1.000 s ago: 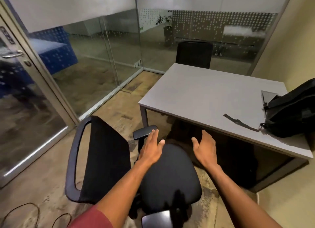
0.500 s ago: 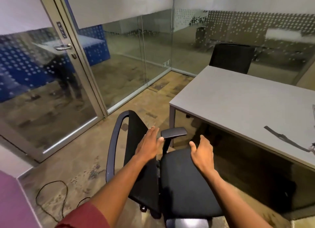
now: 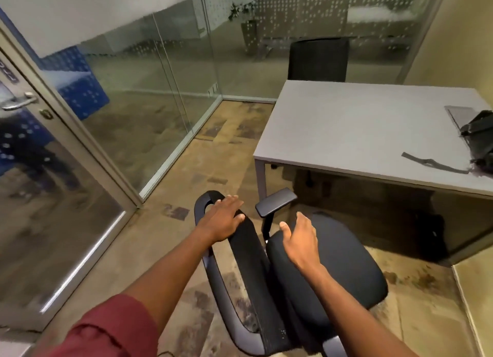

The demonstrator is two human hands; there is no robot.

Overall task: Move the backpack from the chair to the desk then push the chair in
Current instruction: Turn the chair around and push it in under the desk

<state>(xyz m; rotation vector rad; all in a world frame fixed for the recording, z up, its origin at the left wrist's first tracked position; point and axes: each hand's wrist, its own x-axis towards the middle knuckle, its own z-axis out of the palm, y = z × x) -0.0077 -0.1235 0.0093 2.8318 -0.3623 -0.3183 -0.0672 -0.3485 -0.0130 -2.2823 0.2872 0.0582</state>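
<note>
Left hand (image 3: 224, 219): fingers spread and nearly flat, palm laid on the top edge of the backrest (image 3: 250, 252) of the black office chair (image 3: 328, 271), touching but not curled around it. Right hand (image 3: 302, 240): loosely opened, fingers slightly bent, held over the near-left part of the seat; whether it touches the cushion cannot be told. Neither hand grasps anything. The seat carries nothing. The chair stands on the floor just beside the grey surface (image 3: 360, 127), its seat turned toward the desk's underside, backrest toward the glass wall (image 3: 160, 90), one armrest (image 3: 276, 202) raised between the hands. The backpack (image 3: 480, 140) lies at the surface's right edge, partly cut off, a strap (image 3: 432, 164) trailing leftward along the front edge.
</note>
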